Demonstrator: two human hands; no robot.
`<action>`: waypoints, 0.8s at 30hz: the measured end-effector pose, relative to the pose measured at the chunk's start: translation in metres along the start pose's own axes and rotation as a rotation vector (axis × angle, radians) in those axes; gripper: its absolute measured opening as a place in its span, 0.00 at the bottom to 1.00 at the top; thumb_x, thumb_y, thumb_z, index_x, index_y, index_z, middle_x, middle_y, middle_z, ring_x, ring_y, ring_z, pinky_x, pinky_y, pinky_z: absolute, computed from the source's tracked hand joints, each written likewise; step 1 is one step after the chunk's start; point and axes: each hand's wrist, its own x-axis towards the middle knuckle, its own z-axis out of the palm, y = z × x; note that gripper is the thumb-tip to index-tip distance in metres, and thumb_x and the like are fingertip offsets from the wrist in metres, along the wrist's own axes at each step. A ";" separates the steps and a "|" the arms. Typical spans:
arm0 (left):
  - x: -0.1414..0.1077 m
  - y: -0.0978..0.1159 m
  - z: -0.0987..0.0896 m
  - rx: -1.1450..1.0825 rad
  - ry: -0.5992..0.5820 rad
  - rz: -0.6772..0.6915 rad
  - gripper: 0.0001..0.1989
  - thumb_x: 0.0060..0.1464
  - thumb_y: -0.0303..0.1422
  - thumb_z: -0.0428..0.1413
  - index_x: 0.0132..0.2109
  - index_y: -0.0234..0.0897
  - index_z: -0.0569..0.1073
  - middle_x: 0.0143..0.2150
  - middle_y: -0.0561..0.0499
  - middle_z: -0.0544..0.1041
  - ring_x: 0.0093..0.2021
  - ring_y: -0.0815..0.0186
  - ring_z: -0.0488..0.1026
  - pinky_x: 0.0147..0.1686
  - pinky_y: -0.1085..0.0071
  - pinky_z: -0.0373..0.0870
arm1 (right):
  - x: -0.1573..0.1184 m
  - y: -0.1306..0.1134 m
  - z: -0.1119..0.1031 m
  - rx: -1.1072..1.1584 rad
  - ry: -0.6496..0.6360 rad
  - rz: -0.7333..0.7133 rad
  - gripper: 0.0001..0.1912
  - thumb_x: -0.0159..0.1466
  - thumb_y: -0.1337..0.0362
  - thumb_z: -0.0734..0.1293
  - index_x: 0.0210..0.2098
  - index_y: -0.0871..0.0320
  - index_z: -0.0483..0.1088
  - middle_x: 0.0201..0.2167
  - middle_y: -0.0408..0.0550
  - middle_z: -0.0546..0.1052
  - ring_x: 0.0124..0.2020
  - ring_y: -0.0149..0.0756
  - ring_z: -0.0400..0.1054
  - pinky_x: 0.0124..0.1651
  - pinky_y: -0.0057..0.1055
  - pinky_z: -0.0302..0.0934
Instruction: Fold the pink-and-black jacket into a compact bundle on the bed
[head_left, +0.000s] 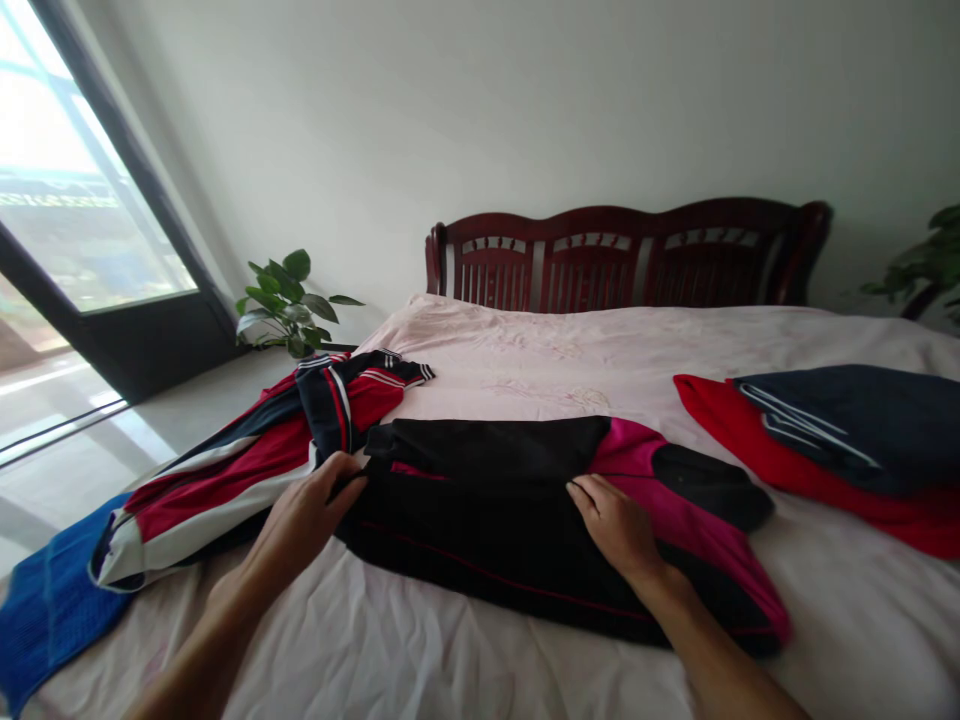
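Note:
A black and magenta jacket lies sideways in front of me, partly folded over along its far side. My left hand pinches its left end, thumb against the fingers. Near the magenta panel, my right hand has its fingers closed on the black cloth at the jacket's middle. Just beyond my left hand is a striped red, white and navy jacket, loosely spread. A blue knit garment sticks out from beneath it at the lower left.
A pale pink sheet covers the surface under the clothes. On the right, a folded navy garment rests on a red one. Behind stands a dark wooden backrest; a potted plant is beside the glass door.

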 end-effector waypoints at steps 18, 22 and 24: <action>0.042 -0.004 0.056 0.259 0.047 0.168 0.19 0.66 0.41 0.43 0.53 0.41 0.73 0.53 0.44 0.75 0.52 0.54 0.74 0.51 0.59 0.68 | -0.014 0.062 -0.108 0.063 -0.462 0.227 0.19 0.68 0.49 0.59 0.35 0.52 0.76 0.38 0.47 0.80 0.41 0.40 0.73 0.42 0.32 0.61; 0.027 0.025 0.076 0.091 -0.050 0.352 0.22 0.66 0.44 0.42 0.55 0.43 0.73 0.56 0.48 0.76 0.55 0.59 0.73 0.57 0.63 0.66 | -0.046 0.071 -0.118 0.049 -0.467 0.132 0.14 0.63 0.52 0.67 0.43 0.50 0.76 0.44 0.47 0.79 0.50 0.44 0.70 0.53 0.37 0.60; 0.021 0.031 0.091 0.148 -0.135 0.347 0.22 0.66 0.44 0.43 0.58 0.42 0.73 0.58 0.46 0.75 0.58 0.57 0.71 0.61 0.58 0.61 | -0.057 0.072 -0.113 0.019 -0.438 0.075 0.12 0.62 0.56 0.68 0.44 0.50 0.76 0.45 0.47 0.79 0.50 0.43 0.70 0.53 0.37 0.60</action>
